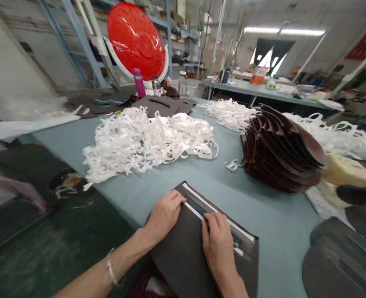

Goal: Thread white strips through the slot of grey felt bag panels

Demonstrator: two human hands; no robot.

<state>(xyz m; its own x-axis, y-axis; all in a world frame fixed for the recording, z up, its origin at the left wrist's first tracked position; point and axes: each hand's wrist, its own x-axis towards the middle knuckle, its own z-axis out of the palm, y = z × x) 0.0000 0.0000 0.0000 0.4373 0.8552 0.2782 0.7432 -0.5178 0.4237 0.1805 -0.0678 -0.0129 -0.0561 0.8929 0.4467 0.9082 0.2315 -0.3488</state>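
A dark grey fabric panel (183,252) lies at the table's near edge. One white strip (217,212) runs along its top edge, and a second white strip (194,210) lies below it, beside a dark slot. My left hand (166,215) has its fingers pressed together at the left end of the lower strip. Bent over the middle of that strip, my right hand (218,244) presses it against the panel with fingertips and thumb. The lower strip's right end shows past my right hand.
Heaps of white ribbon loops (152,138) cover part of the blue-green table (232,198). A fanned stack of dark brown pieces (282,153) stands at right, near a yellow block (347,169) and more grey panels (335,256). Behind are a purple bottle (138,82) and a red basin (138,39).
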